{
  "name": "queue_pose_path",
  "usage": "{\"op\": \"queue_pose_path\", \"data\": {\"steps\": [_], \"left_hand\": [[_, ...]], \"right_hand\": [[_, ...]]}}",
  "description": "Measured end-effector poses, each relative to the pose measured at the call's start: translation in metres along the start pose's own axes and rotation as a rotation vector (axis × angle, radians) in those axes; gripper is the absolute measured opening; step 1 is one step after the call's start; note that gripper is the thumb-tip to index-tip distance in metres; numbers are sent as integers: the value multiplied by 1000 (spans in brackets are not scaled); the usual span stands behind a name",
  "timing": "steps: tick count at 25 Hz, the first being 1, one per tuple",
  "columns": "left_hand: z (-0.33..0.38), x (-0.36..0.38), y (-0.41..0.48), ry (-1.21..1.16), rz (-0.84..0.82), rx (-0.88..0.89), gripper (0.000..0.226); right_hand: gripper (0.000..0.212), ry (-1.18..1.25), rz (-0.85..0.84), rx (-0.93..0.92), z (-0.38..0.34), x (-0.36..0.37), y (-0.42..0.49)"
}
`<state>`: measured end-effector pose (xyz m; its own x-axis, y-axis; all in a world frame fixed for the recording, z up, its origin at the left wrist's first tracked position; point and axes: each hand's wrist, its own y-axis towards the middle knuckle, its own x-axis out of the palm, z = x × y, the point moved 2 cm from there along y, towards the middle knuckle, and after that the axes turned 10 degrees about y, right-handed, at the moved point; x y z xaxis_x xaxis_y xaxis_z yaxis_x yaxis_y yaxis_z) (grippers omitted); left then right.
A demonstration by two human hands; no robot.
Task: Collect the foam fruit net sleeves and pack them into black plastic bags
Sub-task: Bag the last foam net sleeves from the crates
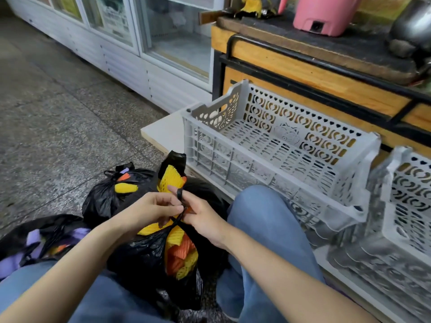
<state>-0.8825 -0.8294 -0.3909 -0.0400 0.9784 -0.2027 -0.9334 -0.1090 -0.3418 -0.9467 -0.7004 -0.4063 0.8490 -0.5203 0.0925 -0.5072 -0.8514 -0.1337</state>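
Note:
A black plastic bag (144,250) stuffed with yellow and orange foam net sleeves (182,250) stands between my knees. My left hand (149,210) pinches one black bag handle (179,217) above the bag's mouth. My right hand (200,213) holds the other handle, which is looped round its index finger. A second, tied black bag (105,197) with yellow and orange sleeves poking out sits just behind. A third black bag (42,241) with purple sleeves lies at the left.
A grey perforated plastic crate (279,148) lies on a white board to the right, with a stack of similar crates (401,229) beside it. Behind them is a wooden counter (326,73) with a pink bucket (326,12). Glass-door fridges (140,43) line the speckled floor.

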Motion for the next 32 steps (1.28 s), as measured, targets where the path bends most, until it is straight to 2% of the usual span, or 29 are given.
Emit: {"op": "queue_pose_path", "data": {"steps": [2, 5, 6, 8, 11, 14, 16, 17, 19, 21, 23, 25, 28, 30, 31, 32], "left_hand": [[-2, -10, -7, 37, -53, 0, 19], [-11, -22, -16, 81, -111, -15, 48], [-15, -23, -19, 77, -121, -31, 49], [-18, -23, -22, 66, -118, -44, 35], [-21, -27, -24, 36, 48, -26, 2], [-37, -38, -21, 74, 218, -3, 10], [-51, -43, -16, 235, 262, -12, 12], [-57, -44, -13, 343, 296, -25, 11], [-67, -44, -6, 540, 445, -85, 10], [-75, -46, -3, 632, 596, -182, 12], [-90, -46, 1, 489, 625, -296, 17], [-101, -42, 7, 216, 614, -388, 26], [-97, -36, 13, -39, 613, -364, 31], [-80, -31, 10, -472, 500, -216, 32], [-70, -29, 8, -616, 409, -145, 32], [-65, -27, 7, -650, 324, -99, 30]], "right_hand": [[44, -150, -46, -49, 0, 2, 9], [22, -279, -48, -72, 5, 5, 16], [18, -289, -33, -73, 6, 7, 16], [14, -333, 1, -96, 5, 11, 16], [7, -403, 10, -62, 11, 7, 15], [10, -162, -13, 22, 16, 0, 6], [17, -44, 28, 64, 17, -3, -1], [23, -96, 50, 61, 18, -4, -4], [35, -402, 63, 17, 24, -8, -11], [37, -592, 24, -36, 31, -7, -18], [33, -438, 74, -45, 33, -3, -20], [28, -55, 223, -13, 27, 0, -13], [28, 548, 276, 68, 21, 2, -3], [30, 645, 274, 120, 19, -6, 0], [29, 630, 259, 163, 20, -11, 0], [28, 560, 229, 221, 22, -15, 1]]}}
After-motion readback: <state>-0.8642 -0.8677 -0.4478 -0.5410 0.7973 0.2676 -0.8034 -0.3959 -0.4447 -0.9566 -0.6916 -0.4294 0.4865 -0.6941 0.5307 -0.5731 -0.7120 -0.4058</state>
